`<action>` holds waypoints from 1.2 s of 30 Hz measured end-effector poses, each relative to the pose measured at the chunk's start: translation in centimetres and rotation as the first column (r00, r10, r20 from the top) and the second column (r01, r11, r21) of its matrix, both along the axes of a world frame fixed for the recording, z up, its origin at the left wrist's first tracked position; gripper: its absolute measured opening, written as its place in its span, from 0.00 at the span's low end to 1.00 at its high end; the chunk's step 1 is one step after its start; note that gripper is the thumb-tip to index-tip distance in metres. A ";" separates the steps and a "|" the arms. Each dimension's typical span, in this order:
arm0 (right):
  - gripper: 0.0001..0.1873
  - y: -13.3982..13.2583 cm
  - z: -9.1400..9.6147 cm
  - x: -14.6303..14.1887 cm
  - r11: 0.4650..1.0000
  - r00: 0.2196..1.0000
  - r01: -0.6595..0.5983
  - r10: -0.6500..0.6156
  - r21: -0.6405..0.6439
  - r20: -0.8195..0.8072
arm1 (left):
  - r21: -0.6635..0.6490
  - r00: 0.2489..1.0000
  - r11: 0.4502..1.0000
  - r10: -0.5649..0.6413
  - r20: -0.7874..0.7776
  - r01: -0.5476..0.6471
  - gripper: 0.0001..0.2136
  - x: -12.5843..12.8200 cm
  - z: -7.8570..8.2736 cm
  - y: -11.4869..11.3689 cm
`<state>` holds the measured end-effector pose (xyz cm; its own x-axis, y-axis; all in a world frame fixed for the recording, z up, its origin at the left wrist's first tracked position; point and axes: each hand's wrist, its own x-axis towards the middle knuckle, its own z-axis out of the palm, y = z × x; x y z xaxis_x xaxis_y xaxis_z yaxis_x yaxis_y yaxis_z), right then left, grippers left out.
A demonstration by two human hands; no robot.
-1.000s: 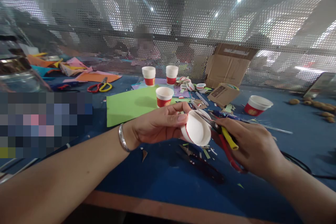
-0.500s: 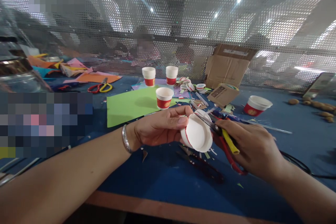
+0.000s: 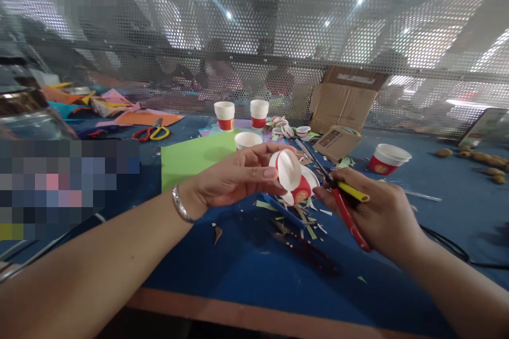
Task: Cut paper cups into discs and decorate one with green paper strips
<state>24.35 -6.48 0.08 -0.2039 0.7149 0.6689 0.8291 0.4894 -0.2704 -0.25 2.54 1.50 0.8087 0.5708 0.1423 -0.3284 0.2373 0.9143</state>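
My left hand point(image 3: 242, 175), a silver bangle on its wrist, is closed around a cut-down paper cup point(image 3: 288, 172), white inside. Just behind and below that cup shows a red-and-white cut piece point(image 3: 303, 192); whether it is still joined to the cup I cannot tell. In my right hand point(image 3: 377, 206) are scissors point(image 3: 345, 204) with one red and one yellow handle. Their blades point up and to the left, slightly apart from the cup. Paper scraps point(image 3: 314, 222) and dark-handled scissors point(image 3: 308, 251) lie on the table below.
Behind my left hand stands a white cup point(image 3: 247, 140) by a green sheet point(image 3: 191, 161). Cup stacks point(image 3: 225, 115) are farther back, another cup point(image 3: 388, 159) at right. More scissors point(image 3: 151, 132), coloured paper point(image 3: 149, 116) and a cardboard box point(image 3: 344, 103) lie near the perforated screen.
The cut cup has turned and shifted up and slightly left in my left hand, bringing its red-banded piece into view. The scissor blades have come away from its rim.
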 end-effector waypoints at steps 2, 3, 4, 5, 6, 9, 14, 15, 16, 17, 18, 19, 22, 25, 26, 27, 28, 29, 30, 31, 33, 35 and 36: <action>0.10 0.0 0.0 0.0 0.996 0.998 -0.016 0.011 -0.087 -0.065 | 0.032 0.996 0.996 0.083 -0.012 -0.083 0.22 -0.1 0.1 0.2; 0.11 0.0 0.0 0.1 0.992 0.995 -0.028 0.016 -0.127 -0.097 | 0.060 0.993 0.992 0.113 -0.022 -0.112 0.22 -0.1 0.1 0.2; 0.12 0.0 0.0 0.1 0.986 0.992 -0.039 0.019 -0.161 -0.126 | 0.096 0.990 0.986 0.139 -0.031 -0.135 0.23 0.0 0.0 0.1; 0.12 -0.1 -0.1 0.1 0.981 0.989 -0.047 0.020 -0.187 -0.147 | 0.139 0.986 0.978 0.162 -0.038 -0.155 0.23 0.1 -0.2 0.0; 0.13 -0.1 -0.1 0.0 0.977 0.987 -0.051 0.019 -0.205 -0.158 | 0.186 0.982 0.967 0.184 -0.043 -0.173 0.24 0.3 -0.3 -0.2; 0.13 -0.3 -0.1 -0.1 0.973 0.988 -0.052 0.017 -0.225 -0.154 | 0.293 0.971 0.931 0.238 -0.036 -0.217 0.27 0.8 -0.7 -0.7; 0.14 -0.3 0.0 -0.3 0.957 0.977 -0.084 0.024 -0.276 -0.213 | 0.454 0.922 0.814 0.383 0.048 -0.362 0.27 1.4 -1.0 -1.4; 0.15 -0.3 0.0 -0.3 0.950 0.971 -0.095 0.023 -0.298 -0.238 | 0.508 0.891 0.751 0.446 0.080 -0.422 0.28 1.5 -1.1 -1.5; 0.15 -0.3 0.0 -0.4 0.942 0.964 -0.106 0.020 -0.319 -0.264 | 0.564 0.852 0.671 0.509 0.122 -0.481 0.29 1.7 -1.2 -1.6; 0.15 -0.3 0.0 -0.4 0.934 0.958 -0.115 0.014 -0.339 -0.286 | 0.616 0.809 0.578 0.561 0.177 -0.535 0.30 1.8 -1.4 -1.8; 0.15 -0.3 0.0 -0.5 0.927 0.952 -0.121 0.007 -0.355 -0.307 | 0.658 0.770 0.486 0.594 0.233 -0.575 0.32 2.0 -1.6 -1.9; 0.15 -0.3 0.0 -0.6 0.922 0.944 -0.127 0.000 -0.366 -0.330 | 0.692 0.739 0.404 0.612 0.281 -0.598 0.34 2.2 -1.8 -2.0; 0.14 -0.4 0.0 -1.0 0.905 0.903 -0.172 -0.013 -0.389 -0.429 | 0.764 0.722 0.260 0.593 0.356 -0.590 0.37 2.7 -2.5 -2.4; 0.15 -0.5 0.0 -1.6 0.880 0.847 -0.246 -0.009 -0.406 -0.532 | 0.832 0.763 0.190 0.541 0.354 -0.521 0.34 3.0 -3.1 -2.8; 0.15 -0.6 0.1 -1.8 0.876 0.836 -0.259 -0.008 -0.407 -0.549 | 0.848 0.773 0.165 0.526 0.356 -0.503 0.34 3.1 -3.2 -2.9; 0.15 -0.6 0.1 -2.0 0.874 0.828 -0.267 -0.007 -0.406 -0.561 | 0.860 0.779 0.143 0.514 0.359 -0.490 0.33 3.1 -3.4 -3.1; 0.16 -0.7 0.2 -2.1 0.872 0.825 -0.270 -0.010 -0.409 -0.566 | 0.864 0.784 0.133 0.503 0.362 -0.485 0.33 3.2 -3.5 -3.3; 0.16 -0.7 0.3 -2.2 0.868 0.826 -0.267 -0.018 -0.418 -0.564 | 0.863 0.792 0.142 0.490 0.364 -0.484 0.33 3.2 -3.5 -3.5; 0.16 -0.7 0.4 -2.3 0.865 0.831 -0.253 -0.034 -0.432 -0.555 | 0.856 0.802 0.175 0.476 0.360 -0.487 0.35 3.2 -3.6 -3.7; 0.15 -0.7 0.5 -2.3 0.866 0.836 -0.236 -0.050 -0.441 -0.546 | 0.842 0.817 0.239 0.468 0.336 -0.483 0.37 3.2 -3.5 -3.9; 0.15 -0.6 0.6 -2.3 0.878 0.845 -0.194 -0.076 -0.437 -0.529 | 0.779 0.859 0.444 0.458 0.229 -0.444 0.40 3.1 -3.0 -4.3; 0.16 -0.4 0.6 -2.1 0.898 0.852 -0.161 -0.083 -0.409 -0.518 | 0.625 0.920 0.715 0.392 0.015 -0.315 0.39 2.8 -2.3 -4.6; 0.16 -0.4 0.5 -1.9 0.903 0.856 -0.155 -0.080 -0.401 -0.511 | 0.525 0.944 0.818 0.320 -0.075 -0.235 0.37 2.7 -1.8 -4.6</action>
